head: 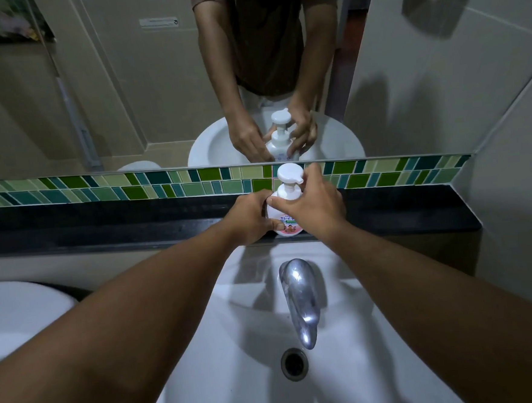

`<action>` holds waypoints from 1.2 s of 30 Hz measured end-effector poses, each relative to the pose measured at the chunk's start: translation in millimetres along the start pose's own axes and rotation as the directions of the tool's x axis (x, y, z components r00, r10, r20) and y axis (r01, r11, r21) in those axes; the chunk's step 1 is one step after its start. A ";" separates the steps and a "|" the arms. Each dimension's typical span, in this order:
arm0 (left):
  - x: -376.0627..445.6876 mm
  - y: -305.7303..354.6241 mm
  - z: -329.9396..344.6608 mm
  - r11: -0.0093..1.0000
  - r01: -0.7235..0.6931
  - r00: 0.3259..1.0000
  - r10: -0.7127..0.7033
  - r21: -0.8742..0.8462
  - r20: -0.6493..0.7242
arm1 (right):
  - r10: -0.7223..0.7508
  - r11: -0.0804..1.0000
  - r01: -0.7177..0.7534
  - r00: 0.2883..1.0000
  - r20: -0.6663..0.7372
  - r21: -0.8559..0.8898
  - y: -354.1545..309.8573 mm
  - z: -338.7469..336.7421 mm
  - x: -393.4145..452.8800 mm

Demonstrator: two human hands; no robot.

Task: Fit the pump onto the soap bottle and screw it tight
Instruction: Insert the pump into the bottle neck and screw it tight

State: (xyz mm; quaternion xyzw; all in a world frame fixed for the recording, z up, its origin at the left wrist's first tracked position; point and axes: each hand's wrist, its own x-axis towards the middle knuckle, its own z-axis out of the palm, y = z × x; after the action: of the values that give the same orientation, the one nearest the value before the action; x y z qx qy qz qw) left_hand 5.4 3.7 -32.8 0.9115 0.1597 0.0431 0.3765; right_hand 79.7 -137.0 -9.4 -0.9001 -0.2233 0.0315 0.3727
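Observation:
A white soap bottle (287, 225) with a pink label stands upright on the black ledge (102, 225) behind the sink. Its white pump (289, 176) sits on the bottle's neck, nozzle head on top. My left hand (250, 216) wraps the bottle's left side, thumb on the label. My right hand (313, 202) grips the pump's collar from the right, thumb across the front. The fingers hide the joint between collar and bottle.
A chrome tap (299, 296) rises over the white sink (237, 345) with its drain (295, 363) below my arms. A mirror (124, 85) above a green tile strip (131, 187) reflects my hands and the bottle. A white rounded object (17, 310) lies at left.

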 end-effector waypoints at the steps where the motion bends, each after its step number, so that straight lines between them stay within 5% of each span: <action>1: 0.1 -0.7 0.2 1.000 -0.001 1.000 0.001 -0.002 -0.002 | 0.003 1.000 -0.003 1.000 -0.011 -0.004 -1.5 2.4 -1.2; 4: -0.1 -1.1 0.4 1.000 -0.002 1.000 0.002 -0.021 0.004 | -0.047 0.997 0.046 0.999 0.022 0.055 3.6 -1.3 -2.8; 9: -0.3 0.9 -0.3 1.000 0.005 1.000 -0.005 -0.015 0.006 | -0.178 0.979 0.131 0.921 0.346 0.153 25.9 -27.9 7.1; 12: -0.9 1.9 -0.2 1.000 0.012 1.000 -0.012 -0.014 0.001 | -0.206 0.979 0.183 0.890 0.407 0.095 31.3 -29.5 15.4; 23: -3.7 -0.1 5.3 1.000 0.009 0.999 -0.010 -0.028 -0.032 | -0.171 0.973 0.203 0.955 0.244 -0.113 22.2 -14.0 -0.3; 36: -2.4 -4.7 9.3 0.999 -0.032 0.998 0.032 0.002 -0.058 | 0.066 0.991 -0.067 0.998 -0.012 -0.119 -4.1 4.7 -27.4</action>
State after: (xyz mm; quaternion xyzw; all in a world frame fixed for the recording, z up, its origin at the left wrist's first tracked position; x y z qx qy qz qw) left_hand 3.8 -0.2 -42.6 0.9126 0.1559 0.0755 0.3704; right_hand 52.5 -143.0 -13.0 -0.9278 -0.1933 0.0267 0.3179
